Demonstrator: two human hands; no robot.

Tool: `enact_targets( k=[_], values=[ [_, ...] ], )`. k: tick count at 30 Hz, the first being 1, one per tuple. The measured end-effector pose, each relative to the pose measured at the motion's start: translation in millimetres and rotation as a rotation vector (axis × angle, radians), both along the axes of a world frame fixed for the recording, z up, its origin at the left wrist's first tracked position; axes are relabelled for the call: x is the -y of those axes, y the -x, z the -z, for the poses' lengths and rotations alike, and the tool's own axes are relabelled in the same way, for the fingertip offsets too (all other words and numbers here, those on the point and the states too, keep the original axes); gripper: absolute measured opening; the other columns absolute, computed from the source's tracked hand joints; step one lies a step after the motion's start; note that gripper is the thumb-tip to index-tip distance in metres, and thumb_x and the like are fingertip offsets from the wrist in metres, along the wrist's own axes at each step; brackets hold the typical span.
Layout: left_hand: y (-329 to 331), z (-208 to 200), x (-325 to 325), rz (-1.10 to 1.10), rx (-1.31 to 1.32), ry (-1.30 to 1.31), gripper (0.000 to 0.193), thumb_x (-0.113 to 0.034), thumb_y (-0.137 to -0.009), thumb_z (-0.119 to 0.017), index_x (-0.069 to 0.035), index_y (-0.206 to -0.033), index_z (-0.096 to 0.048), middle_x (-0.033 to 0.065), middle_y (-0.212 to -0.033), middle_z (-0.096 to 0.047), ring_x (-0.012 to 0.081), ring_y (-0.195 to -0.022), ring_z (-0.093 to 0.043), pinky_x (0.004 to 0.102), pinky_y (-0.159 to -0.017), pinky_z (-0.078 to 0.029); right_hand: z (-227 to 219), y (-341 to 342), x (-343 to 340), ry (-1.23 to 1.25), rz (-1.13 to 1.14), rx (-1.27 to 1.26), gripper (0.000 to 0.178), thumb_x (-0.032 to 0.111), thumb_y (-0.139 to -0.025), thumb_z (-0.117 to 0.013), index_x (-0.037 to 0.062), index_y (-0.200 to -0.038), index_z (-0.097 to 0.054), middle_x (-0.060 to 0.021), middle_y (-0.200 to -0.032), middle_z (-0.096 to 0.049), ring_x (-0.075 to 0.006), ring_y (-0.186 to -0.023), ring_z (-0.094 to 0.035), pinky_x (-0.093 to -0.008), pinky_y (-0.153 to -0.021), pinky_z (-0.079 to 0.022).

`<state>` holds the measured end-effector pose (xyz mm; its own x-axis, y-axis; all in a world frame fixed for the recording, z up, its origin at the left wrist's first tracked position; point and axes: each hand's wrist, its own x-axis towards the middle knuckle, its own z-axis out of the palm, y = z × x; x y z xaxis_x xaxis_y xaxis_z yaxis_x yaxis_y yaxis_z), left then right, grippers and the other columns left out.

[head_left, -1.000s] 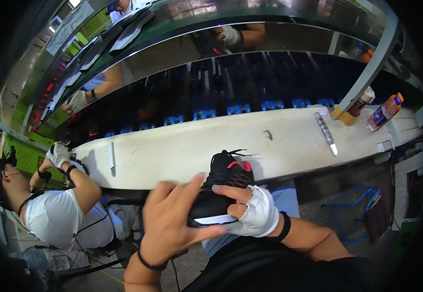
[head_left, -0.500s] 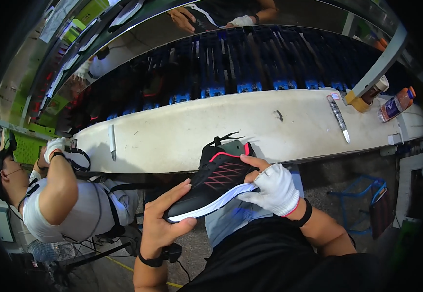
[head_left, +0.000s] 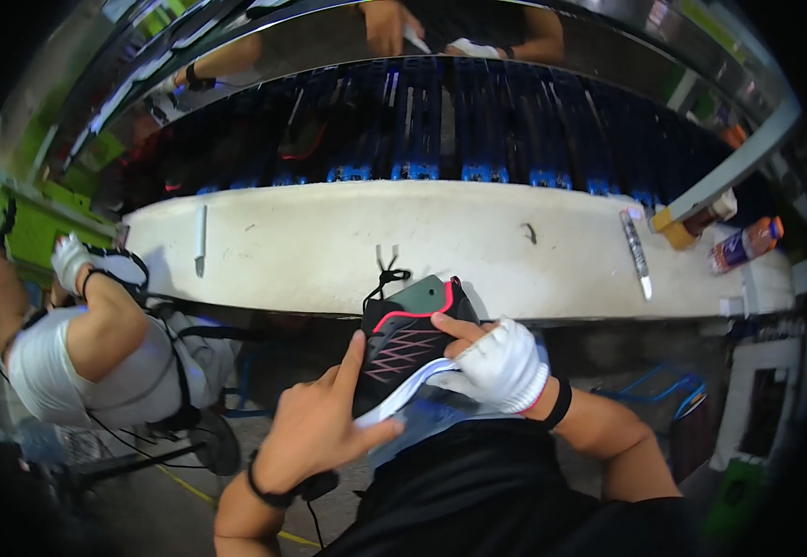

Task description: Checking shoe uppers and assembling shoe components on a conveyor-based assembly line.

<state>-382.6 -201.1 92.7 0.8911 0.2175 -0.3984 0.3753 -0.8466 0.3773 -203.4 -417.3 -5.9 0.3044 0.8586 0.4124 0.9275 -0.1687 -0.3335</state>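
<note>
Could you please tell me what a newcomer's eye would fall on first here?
The black sneaker with pink trim stands out first, low in the middle, held between the bare left hand and the white-gloved right hand. Next comes the long pale worktop beyond it, with an orange-capped bottle near its right end.

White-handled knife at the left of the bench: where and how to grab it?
Probably best to take the knife by its white handle, pinching the long sides from above. Come from its right: it lies with the grey blade toward the near edge of the bench, so reaching straight in from there would likely meet the blade first.
</note>
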Motion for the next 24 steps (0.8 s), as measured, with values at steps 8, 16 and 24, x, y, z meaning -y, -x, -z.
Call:
enact_targets(
  k=[8, 16, 24],
  values=[
    [-61.8, -11.4, 49.4, 0.252, 1.056, 0.480, 0.059, -0.014, -0.075, -0.099, -0.007, -0.127, -0.071, 0.0185, -0.121, -0.075, 0.0393, -0.111, -0.077, 0.0426, -0.090, -0.064, -78.3, -1.6, 63.7, -0.327, 0.116, -0.221, 0.094, 0.034, -0.071, -0.106, 0.0053, -0.147, -0.058, -0.0264, -0.145, -0.068, -0.0391, -0.127, -0.073, -0.0466, -0.105, -0.060],
    [-106.0, 65.4, 84.2, 0.225, 1.336, 0.493, 0.051, -0.011, -0.072, -0.102, -0.010, -0.106, -0.065, 0.0081, -0.096, -0.066, 0.0270, -0.077, -0.064, 0.0363, -0.063, -0.049, -119.3, -3.5, 82.0, -0.373, 0.165, -0.408, 0.081, 0.041, -0.065, -0.107, 0.0032, -0.126, -0.070, -0.0229, -0.134, -0.075, -0.0345, -0.121, -0.077, -0.0433, -0.104, -0.062],
    [-90.8, 66.3, 89.3, 0.297, 1.241, 0.656, 0.041, 0.000, -0.065, -0.093, -0.004, -0.095, -0.064, 0.0111, -0.089, -0.063, 0.0305, -0.076, -0.062, 0.0397, -0.063, -0.048, -112.4, -4.2, 81.8, -0.405, 0.156, -0.442, 0.079, 0.040, -0.058, -0.110, 0.0050, -0.117, -0.070, -0.0174, -0.117, -0.080, -0.0364, -0.111, -0.080, -0.0487, -0.100, -0.063]
  ],
)
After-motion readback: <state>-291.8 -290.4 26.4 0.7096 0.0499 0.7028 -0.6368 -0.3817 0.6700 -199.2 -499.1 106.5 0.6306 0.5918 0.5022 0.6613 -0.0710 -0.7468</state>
